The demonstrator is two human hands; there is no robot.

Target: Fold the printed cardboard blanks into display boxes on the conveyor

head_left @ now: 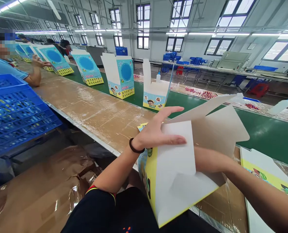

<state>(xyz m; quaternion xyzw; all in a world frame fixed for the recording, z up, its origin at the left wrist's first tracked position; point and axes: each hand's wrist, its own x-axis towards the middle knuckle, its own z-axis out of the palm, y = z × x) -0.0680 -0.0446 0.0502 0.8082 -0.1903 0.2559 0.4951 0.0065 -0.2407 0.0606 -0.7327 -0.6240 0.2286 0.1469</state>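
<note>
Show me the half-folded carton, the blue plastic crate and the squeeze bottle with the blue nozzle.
Half-folded carton (175, 168), head view, white inner flap.
Blue plastic crate (43, 103), head view, top rim.
Squeeze bottle (280, 106), head view, white body.

A black short-sleeved top (97, 210) is worn, with yellow-and-red sleeve trim (100, 189) and an orange marking (127, 229) low on the front; a dark band (135, 147) is fitted on the left wrist.

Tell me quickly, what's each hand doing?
Left hand: open, fingers spread on a cardboard box's white flap.
Right hand: hidden by the box, cannot tell.
</note>
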